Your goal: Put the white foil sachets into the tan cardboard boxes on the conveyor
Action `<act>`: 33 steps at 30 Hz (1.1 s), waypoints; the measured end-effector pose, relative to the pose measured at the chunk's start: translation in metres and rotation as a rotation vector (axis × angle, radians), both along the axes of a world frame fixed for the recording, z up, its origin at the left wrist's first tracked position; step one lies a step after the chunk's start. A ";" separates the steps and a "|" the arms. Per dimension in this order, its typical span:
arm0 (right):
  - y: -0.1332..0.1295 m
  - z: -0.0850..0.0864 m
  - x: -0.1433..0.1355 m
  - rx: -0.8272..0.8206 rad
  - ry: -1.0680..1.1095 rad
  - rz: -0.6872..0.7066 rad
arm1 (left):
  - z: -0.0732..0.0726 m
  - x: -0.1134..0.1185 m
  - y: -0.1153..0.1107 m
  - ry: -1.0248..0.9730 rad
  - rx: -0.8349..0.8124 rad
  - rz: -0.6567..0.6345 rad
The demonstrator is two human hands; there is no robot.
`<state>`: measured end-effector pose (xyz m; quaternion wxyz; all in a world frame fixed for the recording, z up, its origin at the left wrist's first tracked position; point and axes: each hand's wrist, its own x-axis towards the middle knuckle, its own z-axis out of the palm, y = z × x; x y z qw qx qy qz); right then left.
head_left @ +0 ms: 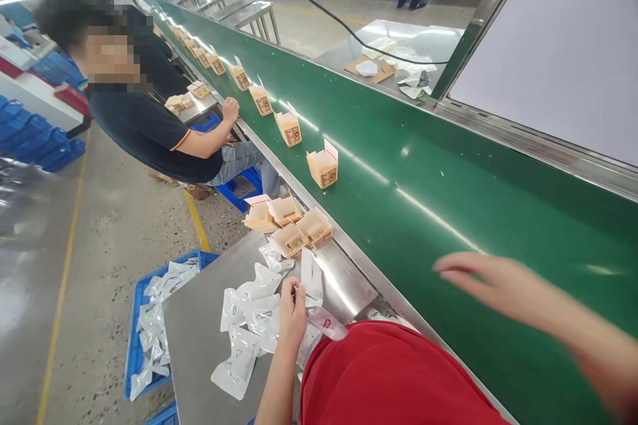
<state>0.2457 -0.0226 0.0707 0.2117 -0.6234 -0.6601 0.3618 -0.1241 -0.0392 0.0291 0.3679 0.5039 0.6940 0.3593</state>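
Note:
My left hand (pixel 292 309) is closed over the steel side table (pixel 194 319), pinching a white pouch (pixel 325 322) that has a small red mark. Around it lie several more white pouches (pixel 264 309). Just beyond the hand, small open cartons (pixel 290 240) stand together at the table's far corner. Over the green conveyor belt (pixel 399 212), my right hand (pixel 473 275) reaches out, blurred; its fingers are stretched and slightly bent, with nothing visible in them. The nearest carton on the belt (pixel 323 169) stands upright with its lid raised, left of my right hand.
More open cartons (pixel 262 103) form a line along the belt. A person in a dark shirt (pixel 144 126) sits on the left beside it. A blue crate of pouches (pixel 133 339) is left of the side table. Past the belt, a steel table (pixel 339 46) holds wrappers.

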 end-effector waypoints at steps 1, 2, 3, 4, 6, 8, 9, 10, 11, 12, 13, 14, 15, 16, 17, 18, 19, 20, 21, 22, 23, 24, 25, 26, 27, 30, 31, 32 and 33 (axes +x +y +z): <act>0.011 -0.008 -0.035 -0.104 0.171 0.179 | 0.007 0.002 0.000 -0.048 -0.020 -0.034; 0.022 -0.017 -0.071 -0.159 0.345 0.272 | 0.014 0.003 0.000 -0.095 -0.035 -0.067; 0.031 -0.026 -0.104 -0.221 0.512 0.324 | 0.022 0.003 0.000 -0.139 -0.047 -0.098; 0.037 -0.035 -0.134 -0.301 0.660 0.367 | 0.030 0.002 0.000 -0.183 -0.057 -0.121; 0.045 -0.051 -0.180 -0.508 0.939 0.472 | 0.043 0.001 0.001 -0.273 -0.075 -0.145; 0.044 -0.062 -0.210 -0.675 1.135 0.543 | 0.051 0.001 0.003 -0.346 -0.114 -0.176; 0.041 -0.064 -0.220 -0.715 1.188 0.554 | 0.055 0.001 0.003 -0.367 -0.142 -0.191; 0.038 -0.065 -0.225 -0.718 1.202 0.544 | 0.057 0.003 0.003 -0.373 -0.169 -0.205; 0.035 -0.064 -0.227 -0.690 1.172 0.520 | 0.059 0.004 0.003 -0.362 -0.189 -0.218; 0.032 -0.062 -0.225 -0.645 1.110 0.487 | 0.061 0.005 0.003 -0.338 -0.197 -0.220; 0.031 -0.060 -0.218 -0.595 1.024 0.446 | 0.061 0.005 0.002 -0.303 -0.184 -0.205; 0.031 -0.056 -0.206 -0.534 0.922 0.396 | 0.061 0.003 0.001 -0.258 -0.151 -0.175; 0.034 -0.051 -0.191 -0.458 0.815 0.341 | 0.058 0.001 0.000 -0.205 -0.108 -0.137; 0.038 -0.045 -0.172 -0.377 0.713 0.279 | 0.053 -0.003 -0.001 -0.142 -0.056 -0.087; 0.045 -0.038 -0.152 -0.303 0.632 0.213 | 0.045 -0.008 -0.001 -0.070 -0.004 -0.030; 0.054 -0.029 -0.131 -0.236 0.588 0.136 | 0.035 -0.013 -0.001 0.013 0.044 0.021; 0.066 -0.019 -0.113 -0.171 0.577 0.051 | 0.022 -0.018 0.000 0.104 0.086 0.059; 0.080 -0.008 -0.099 -0.102 0.595 -0.040 | 0.008 -0.021 0.001 0.198 0.119 0.074; 0.096 0.002 -0.090 -0.021 0.638 -0.134 | -0.007 -0.024 0.002 0.292 0.137 0.064; 0.113 0.010 -0.086 0.085 0.689 -0.217 | -0.021 -0.025 0.003 0.380 0.135 0.031; 0.132 0.017 -0.086 0.220 0.727 -0.282 | -0.035 -0.024 0.003 0.459 0.107 -0.022; 0.151 0.020 -0.091 0.359 0.733 -0.319 | -0.047 -0.022 0.004 0.529 0.056 -0.092; 0.170 0.020 -0.098 0.475 0.695 -0.326 | -0.057 -0.020 0.003 0.592 -0.017 -0.167; 0.187 0.016 -0.105 0.549 0.590 -0.299 | -0.065 -0.017 0.003 0.648 -0.104 -0.238; 0.202 0.010 -0.112 0.575 0.432 -0.238 | -0.072 -0.015 0.002 0.697 -0.197 -0.302; 0.230 -0.020 -0.126 0.463 -0.057 0.027 | -0.083 -0.010 0.000 0.783 -0.439 -0.442; 0.235 -0.030 -0.127 0.410 -0.155 0.114 | -0.085 -0.010 0.000 0.793 -0.495 -0.477; 0.239 -0.040 -0.129 0.366 -0.214 0.197 | -0.085 -0.010 0.000 0.797 -0.537 -0.512; 0.242 -0.048 -0.130 0.331 -0.253 0.273 | -0.085 -0.011 0.001 0.796 -0.568 -0.542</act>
